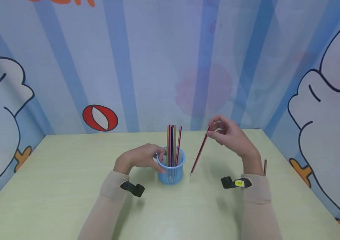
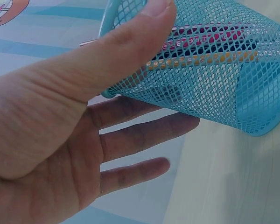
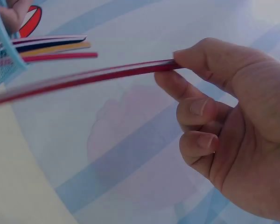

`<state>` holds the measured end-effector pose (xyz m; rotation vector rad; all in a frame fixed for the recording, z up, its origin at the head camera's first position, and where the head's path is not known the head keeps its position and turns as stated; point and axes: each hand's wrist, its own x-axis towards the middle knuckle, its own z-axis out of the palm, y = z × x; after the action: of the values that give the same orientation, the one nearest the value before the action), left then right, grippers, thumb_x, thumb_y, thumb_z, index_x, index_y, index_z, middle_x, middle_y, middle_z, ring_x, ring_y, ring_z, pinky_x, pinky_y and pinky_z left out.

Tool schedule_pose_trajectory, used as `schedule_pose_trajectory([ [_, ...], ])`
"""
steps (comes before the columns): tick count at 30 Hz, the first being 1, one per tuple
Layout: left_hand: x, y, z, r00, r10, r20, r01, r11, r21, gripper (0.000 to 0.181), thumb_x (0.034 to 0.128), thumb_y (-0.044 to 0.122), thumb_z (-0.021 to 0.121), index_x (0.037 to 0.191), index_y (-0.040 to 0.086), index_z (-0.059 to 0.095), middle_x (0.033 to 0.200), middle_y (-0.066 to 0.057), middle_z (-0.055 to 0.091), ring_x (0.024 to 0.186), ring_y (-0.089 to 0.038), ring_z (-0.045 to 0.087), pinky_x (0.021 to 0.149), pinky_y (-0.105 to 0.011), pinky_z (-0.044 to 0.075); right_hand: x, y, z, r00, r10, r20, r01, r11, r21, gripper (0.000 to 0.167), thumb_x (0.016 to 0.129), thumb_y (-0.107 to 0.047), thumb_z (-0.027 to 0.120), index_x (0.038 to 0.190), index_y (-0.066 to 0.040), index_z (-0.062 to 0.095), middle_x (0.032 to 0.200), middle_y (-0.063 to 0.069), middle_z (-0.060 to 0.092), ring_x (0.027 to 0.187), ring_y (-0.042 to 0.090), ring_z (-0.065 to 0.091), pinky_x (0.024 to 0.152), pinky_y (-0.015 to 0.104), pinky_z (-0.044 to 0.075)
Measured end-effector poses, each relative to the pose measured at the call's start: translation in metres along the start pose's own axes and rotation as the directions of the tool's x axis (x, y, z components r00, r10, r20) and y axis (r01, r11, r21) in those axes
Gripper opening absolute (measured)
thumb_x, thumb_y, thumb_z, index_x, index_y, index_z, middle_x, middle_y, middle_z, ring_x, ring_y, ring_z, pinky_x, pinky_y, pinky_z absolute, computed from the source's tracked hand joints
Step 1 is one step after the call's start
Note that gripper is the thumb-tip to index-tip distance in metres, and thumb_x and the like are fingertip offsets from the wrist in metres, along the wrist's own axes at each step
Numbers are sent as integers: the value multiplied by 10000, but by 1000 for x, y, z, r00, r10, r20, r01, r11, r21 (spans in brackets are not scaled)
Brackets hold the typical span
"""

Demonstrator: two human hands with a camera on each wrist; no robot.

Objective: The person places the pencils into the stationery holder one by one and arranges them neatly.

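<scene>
I have the right fingers [image 3: 192,112] pinching a red pencil [image 3: 107,76] slanting below them, left fingers [image 2: 147,137] gripping a blue cup [image 1: 177,178].

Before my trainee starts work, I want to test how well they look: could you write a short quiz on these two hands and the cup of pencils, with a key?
1. Multiple choice: what colour is the pencil that the right hand pinches? (a) green (b) red (c) yellow
2. Open: what stands in the blue mesh cup that the left hand holds?
3. True or false: the lower end of the pinched pencil is inside the cup.

Key
1. (b) red.
2. Several pencils, their upper ends rising above the rim.
3. False: in the head view it is outside the cup.
</scene>
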<state>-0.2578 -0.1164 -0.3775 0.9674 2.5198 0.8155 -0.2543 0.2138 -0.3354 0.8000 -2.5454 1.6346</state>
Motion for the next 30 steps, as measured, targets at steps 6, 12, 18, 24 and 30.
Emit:
schedule_pose_trajectory([
  [6, -1, 0, 1, 1000, -3, 13, 3, 1000, 3, 369, 775, 253, 875, 808, 124, 530, 777, -34, 481, 729, -120, 407, 662, -278, 358, -8, -15, -5, 994, -36, -99, 49, 991, 125, 245, 974, -168, 659, 1142, -55, 521, 995, 132, 596, 590, 221, 441, 544, 324, 408],
  [12, 0, -1, 0, 1000, 8, 16, -8, 1000, -8, 370, 778, 252, 872, 806, 113, 531, 772, -6, 479, 735, -120, 416, 666, -281, 360, -9, -21, -6, 979, -101, -178, 144, 958, 246, 173, 970, -97, 650, 1090, -62, 529, 879, 113, 551, 539, 222, 376, 503, 298, 368],
  [18, 1, -1, 0, 1000, 16, 21, -16, 1000, -19, 369, 779, 240, 871, 803, 114, 525, 777, -24, 480, 739, -123, 413, 667, -279, 359, -2, -17, 1, 978, -85, -192, 133, 958, 254, 175, 970, -108, 656, 1101, -89, 541, 922, 110, 589, 526, 204, 371, 499, 281, 362],
  [24, 1, -1, 1, 1000, 7, 22, -7, 1000, -9, 367, 778, 231, 872, 799, 114, 525, 754, 34, 448, 724, -113, 407, 662, -275, 357, 11, -15, 25, 993, -49, -104, 60, 993, 100, 214, 973, -182, 666, 1147, -117, 559, 1006, 160, 634, 521, 206, 408, 495, 297, 380],
  [30, 1, 1, 0, 1000, 5, 31, -5, 1000, -6, 372, 777, 245, 873, 803, 112, 527, 741, 45, 434, 695, -110, 397, 650, -275, 354, 22, -17, 56, 997, -26, -70, 23, 999, -30, 211, 965, -255, 683, 1121, -141, 599, 966, 108, 673, 681, 223, 615, 596, 345, 470],
])
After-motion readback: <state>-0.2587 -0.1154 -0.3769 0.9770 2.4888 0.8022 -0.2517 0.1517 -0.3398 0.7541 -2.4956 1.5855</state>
